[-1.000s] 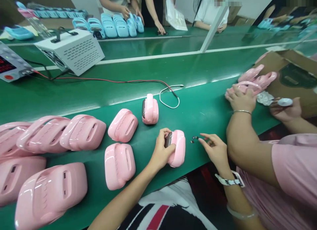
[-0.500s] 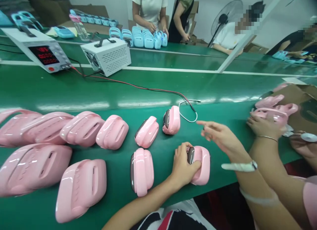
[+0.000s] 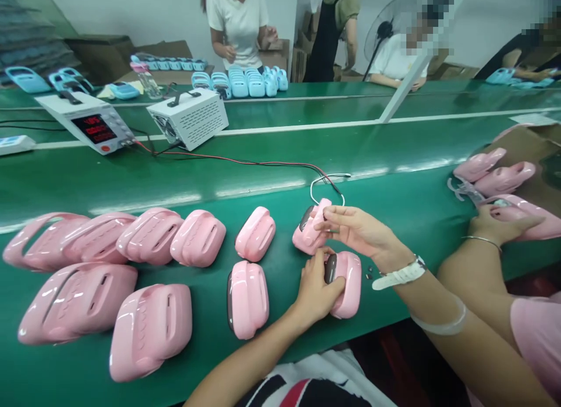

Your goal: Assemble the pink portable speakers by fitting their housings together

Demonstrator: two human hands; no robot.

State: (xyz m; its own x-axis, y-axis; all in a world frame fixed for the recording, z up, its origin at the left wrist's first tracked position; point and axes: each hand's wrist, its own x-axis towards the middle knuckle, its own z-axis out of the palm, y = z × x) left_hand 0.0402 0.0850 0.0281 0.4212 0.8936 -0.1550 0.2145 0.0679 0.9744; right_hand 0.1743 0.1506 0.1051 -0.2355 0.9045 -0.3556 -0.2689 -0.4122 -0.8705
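Note:
My left hand (image 3: 319, 285) is wrapped round a glossy pink device (image 3: 351, 285) with a dark front panel, which stands on the green table near its front edge. Just beyond it, a second pink device (image 3: 307, 239) leans over, its raised handle pinched between the fingertips of my right hand (image 3: 360, 232). That wrist wears a white watch. Left of my hands stand two more pink devices, one upright (image 3: 249, 299) and one slightly tilted (image 3: 255, 234). A few tiny dark pieces (image 3: 369, 272) lie beside the device in my left hand.
Several pink devices (image 3: 151, 331) line the left side. Red and black leads (image 3: 263, 163) run from a power supply (image 3: 94, 127) to a white cable loop (image 3: 313, 188). At right, a co-worker's hand (image 3: 495, 226) holds a pink part by a cardboard box (image 3: 541, 150).
My right hand has moved left and taken the far pink device by its handle, tilting it. My left hand keeps its hold. The co-worker's hand has shifted to another pink part.

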